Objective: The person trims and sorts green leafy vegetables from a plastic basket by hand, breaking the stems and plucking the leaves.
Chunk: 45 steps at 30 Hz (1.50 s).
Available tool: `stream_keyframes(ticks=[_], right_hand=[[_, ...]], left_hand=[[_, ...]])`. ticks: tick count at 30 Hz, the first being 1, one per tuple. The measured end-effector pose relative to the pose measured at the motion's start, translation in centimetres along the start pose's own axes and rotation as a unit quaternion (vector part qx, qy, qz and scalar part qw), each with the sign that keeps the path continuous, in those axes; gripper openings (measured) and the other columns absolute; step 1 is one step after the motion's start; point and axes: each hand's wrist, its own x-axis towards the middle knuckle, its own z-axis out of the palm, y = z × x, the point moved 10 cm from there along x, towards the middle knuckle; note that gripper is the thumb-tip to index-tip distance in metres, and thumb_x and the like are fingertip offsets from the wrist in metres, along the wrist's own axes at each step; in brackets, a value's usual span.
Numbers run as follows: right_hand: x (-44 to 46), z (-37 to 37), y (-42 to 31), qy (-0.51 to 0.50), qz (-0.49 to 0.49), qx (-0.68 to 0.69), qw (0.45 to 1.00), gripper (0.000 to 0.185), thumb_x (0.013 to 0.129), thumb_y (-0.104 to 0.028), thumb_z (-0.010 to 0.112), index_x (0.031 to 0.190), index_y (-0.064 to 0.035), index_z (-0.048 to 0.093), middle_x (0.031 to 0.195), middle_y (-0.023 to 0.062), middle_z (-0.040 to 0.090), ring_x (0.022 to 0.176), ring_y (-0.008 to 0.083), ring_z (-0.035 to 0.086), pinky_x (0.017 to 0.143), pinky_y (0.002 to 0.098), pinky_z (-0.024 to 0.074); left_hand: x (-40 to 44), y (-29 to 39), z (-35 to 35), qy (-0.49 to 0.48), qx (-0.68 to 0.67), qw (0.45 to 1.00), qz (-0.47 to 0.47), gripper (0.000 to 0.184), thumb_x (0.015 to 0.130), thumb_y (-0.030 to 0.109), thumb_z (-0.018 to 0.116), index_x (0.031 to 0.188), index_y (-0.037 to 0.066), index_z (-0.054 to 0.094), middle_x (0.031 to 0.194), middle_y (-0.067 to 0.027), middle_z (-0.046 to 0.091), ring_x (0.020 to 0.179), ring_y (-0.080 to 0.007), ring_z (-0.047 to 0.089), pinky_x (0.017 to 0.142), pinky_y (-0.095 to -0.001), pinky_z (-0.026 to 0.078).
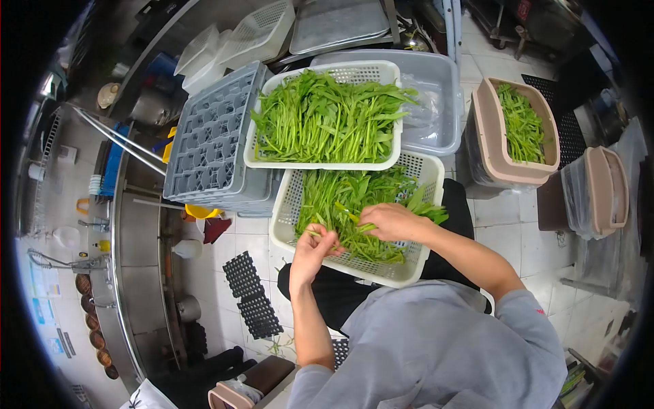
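A white perforated basket [283, 217] of long-stemmed leafy greens [354, 187] rests at my lap. Over its near left part, my left hand [315, 251] is closed in a pinch on a green stem. My right hand [390, 222] is to the right of it, fingers closed around stems of the greens. A thin yellow strip shows by the right fingertips; whether it is a leaf or a tool I cannot tell. Just beyond, a second white basket [320, 165] holds a heap of the same greens [327, 119], stems toward me.
Grey dish racks [211, 136] are stacked at the left of the baskets. Behind is a translucent plastic tub [446, 102]. At right stands a beige-rimmed bin [501, 160] with greens in it, beside another lined bin [599, 194]. A black mat [252, 293] lies on the tiles.
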Motion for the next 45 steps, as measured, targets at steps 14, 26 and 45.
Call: stream_keyframes(ticks=[14,26,45], right_hand=[[-0.6,-3.4,-4.7,-0.004,0.012,-0.064,0.998,0.025,0.08,-0.023,0.069,0.102,-0.0112,0.07,0.095,0.0088,0.068,0.091,0.0315,0.066,0.075,0.0453,0.0532],[-3.4,-3.7,-4.7,0.062,-0.017,-0.005,0.998,0.026,0.078,-0.024,0.07,0.096,-0.0057,0.071,0.089,0.0118,0.07,0.08,0.0335,0.067,0.069,0.045,0.0531],[-4.9,-3.5,-3.3,0.06,0.043,-0.051,0.996,0.023,0.076,-0.027,0.071,0.092,-0.0111,0.074,0.086,0.0082,0.07,0.076,0.0307,0.068,0.064,0.0441,0.0537]], left_hand=[[-2.3,6.1,4.0,-0.01,0.456,0.858,0.236,0.019,0.085,0.005,0.068,0.103,0.002,0.07,0.098,-0.01,0.065,0.077,-0.0245,0.064,0.067,-0.0314,0.052],[-2.9,3.7,6.1,-0.039,0.406,0.892,0.197,0.016,0.091,0.011,0.059,0.102,0.0,0.065,0.087,-0.0129,0.065,0.075,-0.0286,0.064,0.065,-0.0347,0.05],[-3.3,4.2,8.9,-0.006,0.501,0.824,0.265,0.016,0.081,0.006,0.07,0.097,0.002,0.068,0.091,-0.0134,0.066,0.08,-0.0339,0.066,0.069,-0.0393,0.053]])
